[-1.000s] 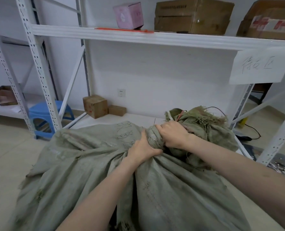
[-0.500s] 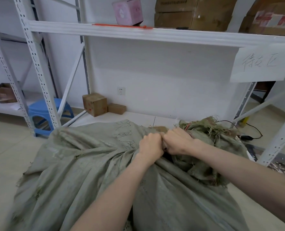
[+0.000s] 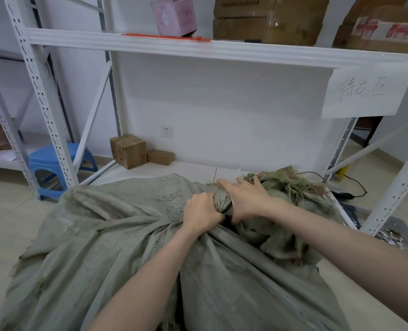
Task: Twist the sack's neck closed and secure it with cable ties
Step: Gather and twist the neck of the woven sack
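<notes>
A paper sign (image 3: pixel 363 91) taped to the right end of the shelf (image 3: pixel 246 51) carries three handwritten characters. The first looks like 待 and the last like 区, and the middle one is too loose to read. Black marker scrawl on the sack (image 3: pixel 102 235) just left of the hands is creased past reading. On the shelf stand a pink box (image 3: pixel 174 16) with a round mark, a brown carton (image 3: pixel 269 19) and, far right, a carton with red print (image 3: pixel 389 27) that is too blurred to make out. An orange strip (image 3: pixel 164 37) lies along the shelf's front edge below the pink box. The grey-green sack lies across the near floor, its gathered neck (image 3: pixel 219 201) pointing right towards the rack. The left hand (image 3: pixel 201 211) is fisted tight round the neck. The right hand (image 3: pixel 248 199) lies over it just to the right, fingers stretched to the far side and thumb hooked under, so it clasps the neck too. Between the hands a thin black band (image 3: pixel 227 209), possibly a cable tie, rings the neck. The frayed mouth (image 3: pixel 291 185) spreads right of the right hand, close to a rack post (image 3: pixel 394 194). Far left is a blue stool (image 3: pixel 52 161). Against the wall sit two small boxes (image 3: pixel 127 150) below a socket (image 3: pixel 166 131), and a black cable (image 3: pixel 355 185) runs along the floor at right.
</notes>
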